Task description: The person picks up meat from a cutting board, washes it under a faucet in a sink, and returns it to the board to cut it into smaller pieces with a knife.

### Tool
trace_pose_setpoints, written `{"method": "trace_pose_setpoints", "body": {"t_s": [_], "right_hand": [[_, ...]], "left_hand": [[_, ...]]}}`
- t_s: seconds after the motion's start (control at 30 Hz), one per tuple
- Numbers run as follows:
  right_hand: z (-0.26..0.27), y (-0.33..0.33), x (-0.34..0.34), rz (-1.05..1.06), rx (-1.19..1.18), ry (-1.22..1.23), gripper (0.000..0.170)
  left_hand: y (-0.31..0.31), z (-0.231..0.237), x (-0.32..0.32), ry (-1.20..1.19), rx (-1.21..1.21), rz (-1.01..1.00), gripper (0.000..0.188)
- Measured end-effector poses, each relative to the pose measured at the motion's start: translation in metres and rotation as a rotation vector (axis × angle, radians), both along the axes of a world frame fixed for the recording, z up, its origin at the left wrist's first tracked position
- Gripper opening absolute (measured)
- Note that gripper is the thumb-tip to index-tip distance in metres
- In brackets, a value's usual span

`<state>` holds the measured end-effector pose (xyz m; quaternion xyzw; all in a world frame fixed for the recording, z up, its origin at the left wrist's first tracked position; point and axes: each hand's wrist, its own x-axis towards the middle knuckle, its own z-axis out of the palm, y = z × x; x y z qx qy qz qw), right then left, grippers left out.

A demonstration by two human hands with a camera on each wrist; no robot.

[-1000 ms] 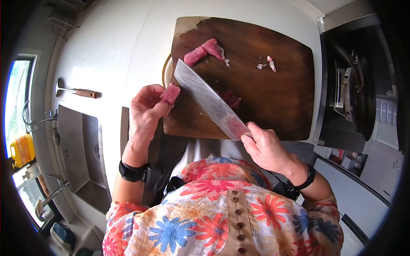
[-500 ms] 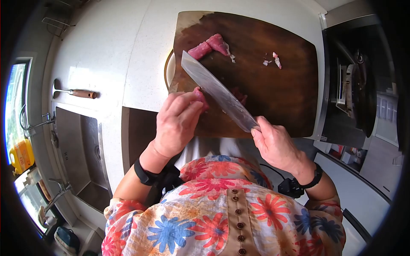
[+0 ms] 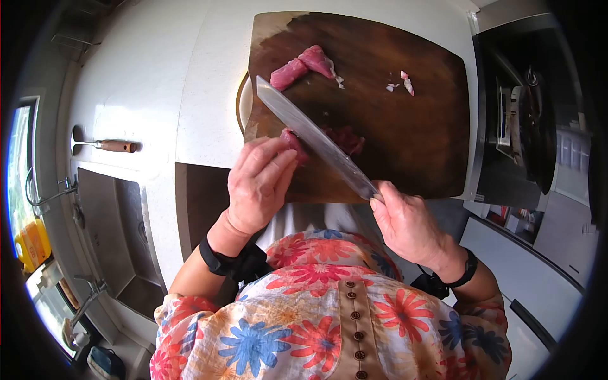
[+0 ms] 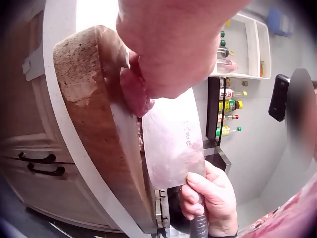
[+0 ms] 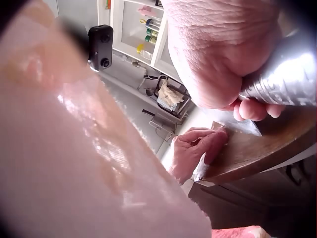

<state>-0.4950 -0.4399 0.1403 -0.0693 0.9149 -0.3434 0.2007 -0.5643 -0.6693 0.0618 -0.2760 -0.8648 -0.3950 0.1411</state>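
Slicing looks to be the step in hand. The left hand (image 3: 258,187) bends its fingers down over a small piece of meat (image 3: 296,147) and holds it on the wooden board (image 3: 411,142), toward the board's near left side. The right hand (image 3: 408,221) is closed round the handle of a broad knife (image 3: 310,134), thumb up by the blade. The blade stands on edge right alongside the meat, with a small dark heap of cut meat (image 3: 348,140) on its other side. Whether its edge touches the wood I can't tell.

To my eye, the next move calls for a short, steady stroke, with the left fingertips tucked back, since they sit very close to the steel. The board's near edge runs just in front of the hands, so there's little room on that side. The blade's tip points at the left edge, near two larger chunks of meat (image 3: 289,73). Most open room lies to the right, where bare wood stretches below a few pale scraps (image 3: 407,83).
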Motion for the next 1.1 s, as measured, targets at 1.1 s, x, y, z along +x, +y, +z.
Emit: {"method": "trace_pose_setpoints", "body": {"t_s": [1.1], "right_hand": [[-0.018, -0.034, -0.016, 0.088, 0.115, 0.097, 0.02]], "left_hand": [[0.001, -0.02, 0.0, 0.062, 0.023, -0.067, 0.025]]}}
